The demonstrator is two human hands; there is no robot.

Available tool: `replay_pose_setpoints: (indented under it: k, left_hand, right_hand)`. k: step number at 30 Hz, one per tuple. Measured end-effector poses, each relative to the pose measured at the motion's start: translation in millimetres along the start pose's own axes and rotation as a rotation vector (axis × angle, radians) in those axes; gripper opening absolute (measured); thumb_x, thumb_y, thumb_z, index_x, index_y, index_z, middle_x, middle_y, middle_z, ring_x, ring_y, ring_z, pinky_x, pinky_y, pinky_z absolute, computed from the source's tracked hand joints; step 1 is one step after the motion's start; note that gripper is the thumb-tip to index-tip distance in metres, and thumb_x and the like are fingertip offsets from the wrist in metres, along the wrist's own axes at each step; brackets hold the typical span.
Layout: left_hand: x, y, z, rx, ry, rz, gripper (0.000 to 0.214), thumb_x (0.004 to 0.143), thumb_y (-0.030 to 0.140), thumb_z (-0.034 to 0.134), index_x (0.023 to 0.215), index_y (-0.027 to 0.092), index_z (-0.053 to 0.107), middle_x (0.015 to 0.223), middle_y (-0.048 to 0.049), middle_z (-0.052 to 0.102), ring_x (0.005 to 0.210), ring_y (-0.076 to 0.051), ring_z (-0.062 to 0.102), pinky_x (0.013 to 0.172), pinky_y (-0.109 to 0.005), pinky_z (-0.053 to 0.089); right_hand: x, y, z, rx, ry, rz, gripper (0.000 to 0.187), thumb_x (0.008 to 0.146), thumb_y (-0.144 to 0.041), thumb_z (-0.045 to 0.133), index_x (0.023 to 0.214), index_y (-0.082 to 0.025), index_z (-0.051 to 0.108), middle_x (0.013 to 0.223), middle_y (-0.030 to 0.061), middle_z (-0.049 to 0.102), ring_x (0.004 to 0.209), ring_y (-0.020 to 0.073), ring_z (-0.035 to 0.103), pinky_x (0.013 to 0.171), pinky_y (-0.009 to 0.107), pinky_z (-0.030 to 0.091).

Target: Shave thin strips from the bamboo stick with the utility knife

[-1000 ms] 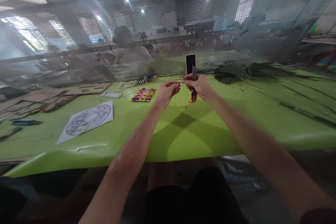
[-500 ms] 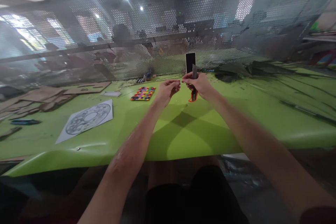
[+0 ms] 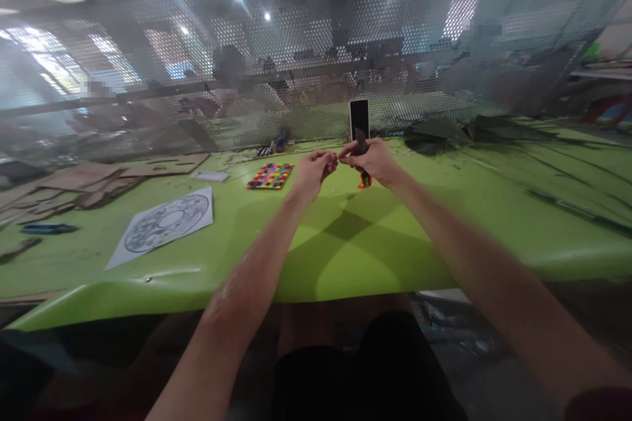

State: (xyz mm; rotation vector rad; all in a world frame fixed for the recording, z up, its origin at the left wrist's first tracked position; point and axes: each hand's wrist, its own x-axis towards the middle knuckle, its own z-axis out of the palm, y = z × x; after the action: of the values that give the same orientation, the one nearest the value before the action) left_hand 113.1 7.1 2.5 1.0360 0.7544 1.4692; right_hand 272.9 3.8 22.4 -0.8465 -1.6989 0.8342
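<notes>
Above the middle of the green table, my two hands nearly meet at the fingertips. My left hand (image 3: 315,170) is closed in a pinch; whatever lies between its fingertips is too small to make out. My right hand (image 3: 371,161) is closed around what looks like a knife (image 3: 360,140), its broad dark blade pointing up. Below that hand shows the knife's dark end with orange-red trim. The right thumb and forefinger reach toward the left fingertips. Behind the blade stands a dark-screened phone (image 3: 359,112) with a pale edge. A colourful woven square (image 3: 270,176) lies left of my left hand.
On the green table (image 3: 237,243) lie a sheet with a ring-shaped print (image 3: 168,218), brown cardboard pieces (image 3: 83,181), a blue-grey tool (image 3: 48,228) and a small white tray (image 3: 210,176). Dark leaves (image 3: 434,133) lie at the right. A perforated metal screen (image 3: 306,52) closes the back.
The knife's blade has tipped slightly left and lower, and its orange-red end shows less. My right fingertips have shifted slightly left. A thin pale strip between the hands no longer shows.
</notes>
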Motion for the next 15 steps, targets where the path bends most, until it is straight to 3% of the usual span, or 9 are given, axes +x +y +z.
replay_pose_setpoints:
  k: [15]
  left_hand:
    - [-0.6, 1.4, -0.1, -0.020, -0.018, -0.051, 0.014, 0.077, 0.006, 0.069, 0.065, 0.012, 0.066, 0.063, -0.0003, 0.061, 0.055, -0.005, 0.053, 0.060, -0.019, 0.045]
  right_hand:
    - [0.0, -1.2, -3.0, -0.119, -0.018, -0.098, 0.034, 0.068, -0.049, 0.082, 0.078, -0.018, 0.074, 0.053, -0.0038, 0.049, 0.050, 0.0085, 0.038, 0.047, 0.025, 0.030]
